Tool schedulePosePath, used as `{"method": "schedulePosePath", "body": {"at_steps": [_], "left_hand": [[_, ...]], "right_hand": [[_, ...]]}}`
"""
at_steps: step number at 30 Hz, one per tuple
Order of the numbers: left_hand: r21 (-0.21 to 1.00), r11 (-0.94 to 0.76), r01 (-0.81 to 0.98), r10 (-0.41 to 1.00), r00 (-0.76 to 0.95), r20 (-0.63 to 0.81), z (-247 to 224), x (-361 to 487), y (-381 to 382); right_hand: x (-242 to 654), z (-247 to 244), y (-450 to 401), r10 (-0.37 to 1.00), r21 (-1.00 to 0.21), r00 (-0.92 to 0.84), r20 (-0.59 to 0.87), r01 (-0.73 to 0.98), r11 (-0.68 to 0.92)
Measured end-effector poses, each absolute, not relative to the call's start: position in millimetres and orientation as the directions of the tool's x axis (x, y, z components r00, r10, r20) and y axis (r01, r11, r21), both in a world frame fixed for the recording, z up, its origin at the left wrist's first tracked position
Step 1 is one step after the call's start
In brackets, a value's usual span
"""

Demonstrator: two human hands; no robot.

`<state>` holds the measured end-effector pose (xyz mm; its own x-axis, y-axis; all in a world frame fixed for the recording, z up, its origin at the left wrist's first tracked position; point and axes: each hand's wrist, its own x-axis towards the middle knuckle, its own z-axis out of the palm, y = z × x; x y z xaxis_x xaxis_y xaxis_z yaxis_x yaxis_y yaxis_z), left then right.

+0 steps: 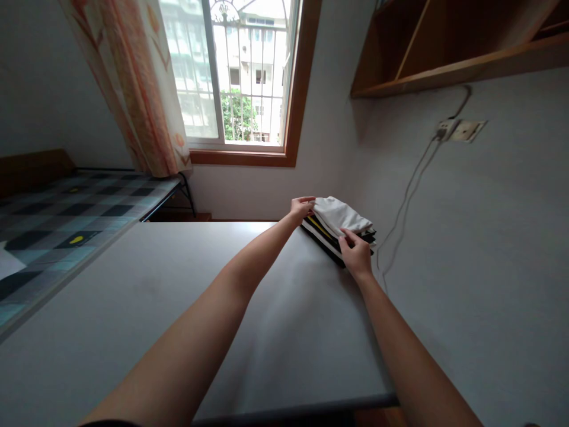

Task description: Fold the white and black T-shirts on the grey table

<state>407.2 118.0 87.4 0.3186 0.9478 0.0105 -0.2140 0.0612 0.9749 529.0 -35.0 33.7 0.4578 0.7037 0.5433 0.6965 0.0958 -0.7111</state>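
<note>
While left grip (303, 206) and right grip (356, 254) pinch white cloth (340, 214) atop stack (323, 238), cord (405, 198) hangs alongside, bed (95, 201) far left.

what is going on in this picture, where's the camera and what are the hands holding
There's no machine here, just a person's two bare hands, seen in one picture from a camera worn on their head, looking forward and down. On the white table, near the wall, lies a stack of what looks like folded fabric, with a white cloth on top. The left hand has its fingers at that cloth's left edge, the right hand at its near edge. How firmly they grip is hard to tell.
</note>
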Motion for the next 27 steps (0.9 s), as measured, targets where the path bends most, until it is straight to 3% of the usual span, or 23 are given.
{"method": "schedulePosePath", "body": {"at_steps": [7,12,15,18,22,27], "left_hand": [[0.998,-0.004,-0.063,0.954,0.299,0.022,75.4,407.9,123.0],[0.99,-0.109,0.084,0.97,0.225,0.088,64.9,389.0,119.9],[0.968,-0.18,0.176,0.966,0.217,0.14,52.5,357.3,112.5],[0.912,-0.294,0.285,0.939,0.267,0.218,34.4,304.9,100.6],[0.638,-0.539,0.55,0.836,0.441,0.327,13.3,214.2,79.9],[0.354,-0.559,0.75,0.829,0.49,0.27,3.2,105.0,49.8]], "right_hand": [[512.2,30.4,-39.4,0.704,-0.557,0.445,0.554,0.827,-0.084],[494.3,31.3,-42.2,0.597,-0.507,0.5,0.627,0.844,-0.175],[478.0,31.2,-45.6,0.511,-0.48,0.507,0.694,0.855,-0.195],[455.4,27.3,-44.3,0.558,-0.452,0.443,0.701,0.882,-0.133],[418.8,19.0,-29.1,0.778,-0.437,0.275,0.565,0.899,0.0],[378.2,6.1,-8.2,0.932,-0.411,0.125,0.341,0.911,0.028]]}}
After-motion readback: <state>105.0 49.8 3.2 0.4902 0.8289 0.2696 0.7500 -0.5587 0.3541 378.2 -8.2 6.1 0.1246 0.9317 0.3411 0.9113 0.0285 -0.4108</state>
